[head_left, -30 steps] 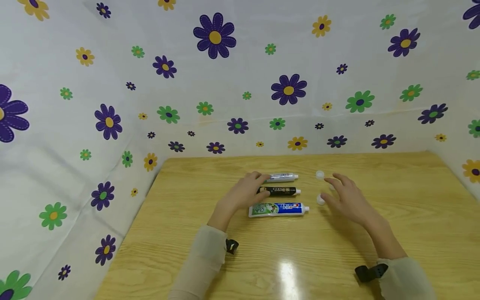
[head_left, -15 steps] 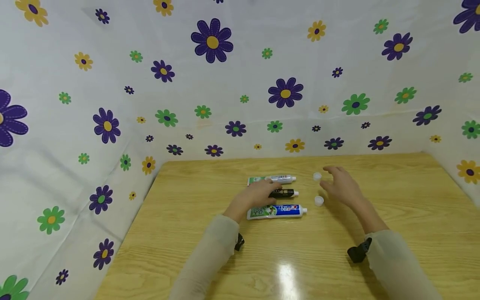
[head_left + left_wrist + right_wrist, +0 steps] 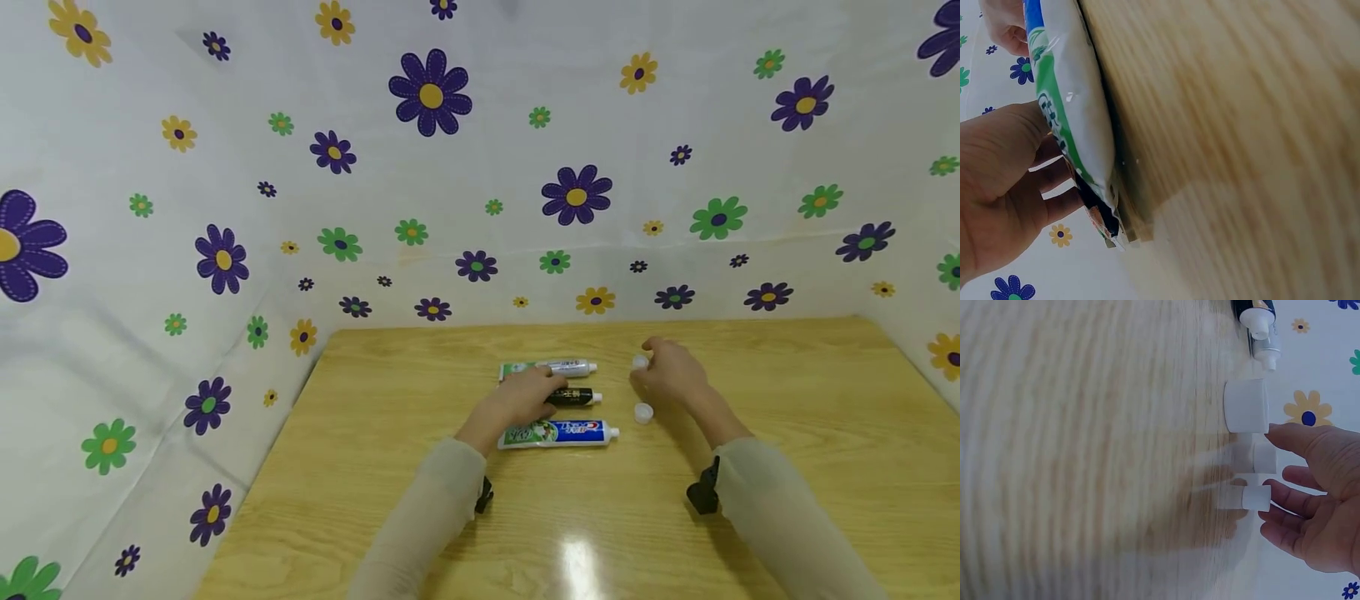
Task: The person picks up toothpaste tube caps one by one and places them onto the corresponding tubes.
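Three toothpaste tubes lie roughly parallel on the table, nozzles to the right: a blue, green and white tube [image 3: 577, 432] nearest, a black tube [image 3: 573, 397] in the middle and a silver-and-green tube [image 3: 572, 367] farthest. My left hand [image 3: 517, 400] grips the black tube from above, thumb on its near side and fingers on its far side, hiding its left part. My right hand [image 3: 675, 373] is over the white caps, fingers bent around a small cap [image 3: 1256, 497]. The thumb stays apart from the fingers, close to a large cap [image 3: 1246, 406]. Another small cap [image 3: 1265, 457] stands between them.
The wooden table [image 3: 360, 467] meets a flower-patterned cloth [image 3: 495, 150] at its back and sides. A black wrist strap [image 3: 703, 490] shows below the right sleeve. All three nozzles are uncapped.
My left hand has shifted right and nearer, from between the far tubes onto the black one. My right hand has moved left to the far cap, its fingers bending more.
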`<state>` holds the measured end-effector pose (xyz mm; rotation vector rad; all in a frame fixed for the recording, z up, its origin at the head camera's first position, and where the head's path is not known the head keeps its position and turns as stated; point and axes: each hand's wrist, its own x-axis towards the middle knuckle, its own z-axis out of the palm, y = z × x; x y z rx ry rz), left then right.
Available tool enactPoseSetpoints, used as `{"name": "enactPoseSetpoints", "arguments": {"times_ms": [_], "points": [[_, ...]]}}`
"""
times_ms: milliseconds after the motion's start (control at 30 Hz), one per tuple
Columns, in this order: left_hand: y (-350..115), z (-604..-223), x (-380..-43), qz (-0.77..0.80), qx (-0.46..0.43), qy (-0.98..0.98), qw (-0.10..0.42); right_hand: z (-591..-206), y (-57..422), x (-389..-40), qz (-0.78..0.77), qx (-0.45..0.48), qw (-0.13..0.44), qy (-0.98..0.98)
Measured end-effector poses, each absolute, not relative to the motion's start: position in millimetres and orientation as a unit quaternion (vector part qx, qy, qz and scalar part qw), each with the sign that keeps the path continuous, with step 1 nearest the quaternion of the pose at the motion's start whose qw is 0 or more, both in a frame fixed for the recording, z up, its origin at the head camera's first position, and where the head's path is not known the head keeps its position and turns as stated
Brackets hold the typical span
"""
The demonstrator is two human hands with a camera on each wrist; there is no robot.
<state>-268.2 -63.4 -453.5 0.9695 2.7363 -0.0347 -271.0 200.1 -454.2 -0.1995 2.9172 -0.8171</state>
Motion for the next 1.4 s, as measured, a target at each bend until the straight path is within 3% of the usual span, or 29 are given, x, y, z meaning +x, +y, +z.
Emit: {"name": "enactPoseSetpoints", "arguments": {"times_ms": [267, 700, 1167, 1400], "points": [[-63.9, -451.1, -263.6, -0.014, 0.342, 0.932, 0.114, -461.3, 194.8, -276.6, -0.240, -0.049, 0.057, 0.968], [-65.8, -450.4, -261.1, 0.065, 0.330, 0.933, 0.130, -454.8, 197.2, -268.1, -0.271, -0.036, 0.000, 0.962], [-87.1, -427.3, -255.2, 0.154, 0.313, 0.936, 0.040, -433.8, 197.5, -245.0, -0.300, -0.006, -0.056, 0.952], [-100.3, -407.7, -240.1, 0.214, 0.308, 0.926, 0.040, -421.3, 188.0, -231.2, -0.320, -0.029, -0.080, 0.944]]}}
